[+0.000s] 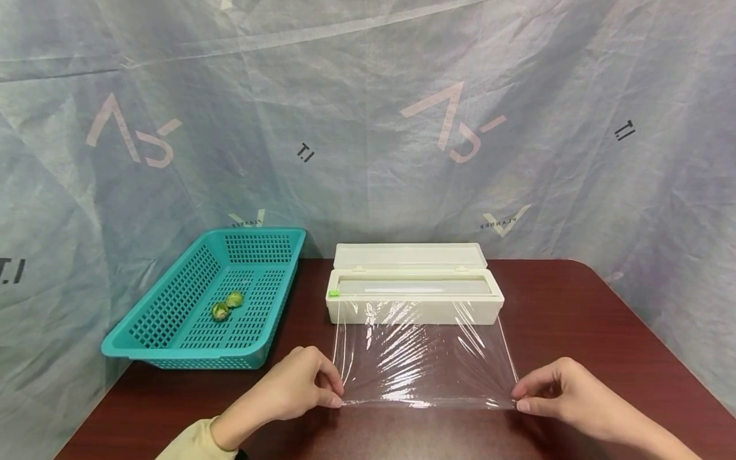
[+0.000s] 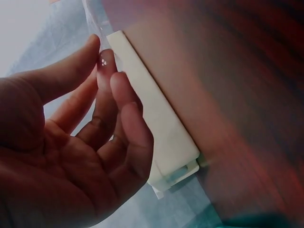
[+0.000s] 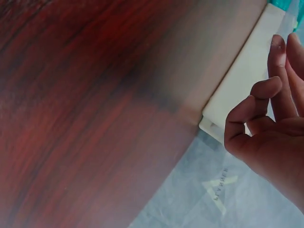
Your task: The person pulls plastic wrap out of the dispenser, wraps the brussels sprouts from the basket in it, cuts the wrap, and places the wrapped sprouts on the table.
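Observation:
A sheet of clear plastic wrap (image 1: 425, 364) stretches toward me from a white wrap dispenser box (image 1: 414, 312), its lid (image 1: 409, 255) tipped back. My left hand (image 1: 307, 383) pinches the near left corner of the film between thumb and fingers. At the near right corner, my right hand (image 1: 560, 393) pinches the film the same way. The sheet is taut and shiny, with wrinkles fanning between the corners. A small green slider (image 1: 334, 293) sits at the left end of the box's front rim. In the left wrist view, the thumb and fingertips of the left hand (image 2: 90, 128) meet near the film's edge.
To the left stands a teal plastic basket (image 1: 267, 348) with two small green sprout-like vegetables (image 1: 220, 311) inside. The dark red wooden table (image 1: 575, 306) carries everything. A grey printed sheet (image 1: 368, 128) hangs behind the table and along its sides.

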The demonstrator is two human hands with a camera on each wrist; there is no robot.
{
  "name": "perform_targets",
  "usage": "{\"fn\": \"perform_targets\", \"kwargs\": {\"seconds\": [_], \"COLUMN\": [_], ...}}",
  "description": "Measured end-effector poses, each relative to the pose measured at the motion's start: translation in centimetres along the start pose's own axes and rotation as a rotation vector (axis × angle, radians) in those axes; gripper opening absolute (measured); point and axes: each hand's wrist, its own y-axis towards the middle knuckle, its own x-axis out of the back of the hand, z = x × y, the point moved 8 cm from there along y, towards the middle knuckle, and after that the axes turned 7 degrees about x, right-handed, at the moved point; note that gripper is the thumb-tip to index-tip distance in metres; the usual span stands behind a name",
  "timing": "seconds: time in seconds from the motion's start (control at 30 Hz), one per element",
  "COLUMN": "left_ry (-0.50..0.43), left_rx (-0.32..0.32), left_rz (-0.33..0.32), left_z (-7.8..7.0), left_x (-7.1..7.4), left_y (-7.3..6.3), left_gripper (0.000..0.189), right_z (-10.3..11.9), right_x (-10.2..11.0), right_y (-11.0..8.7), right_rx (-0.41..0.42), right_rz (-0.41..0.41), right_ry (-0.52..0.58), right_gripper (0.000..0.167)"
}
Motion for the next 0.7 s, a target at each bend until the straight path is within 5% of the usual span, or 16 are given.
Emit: {"fn": "perform_targets", "kwargs": {"seconds": [0.43, 0.7], "left_ry": [0.126, 0.161], "left_rx": [0.02, -0.001], "left_rz": [0.02, 0.034], "left_z": [0.4, 0.5], "left_x": [-1.5, -1.9], "left_y": [0.3, 0.4], "left_gripper": [0.03, 0.033], "right_z": [0.8, 0.5], "right_x": [-1.4, -1.6], "right_y": [0.4, 0.6], "right_rx": [0.152, 0.1], "right_rz": [0.06, 0.114], "right_ry": [-0.129, -0.143], "right_gripper": [0.024, 0.019]}}
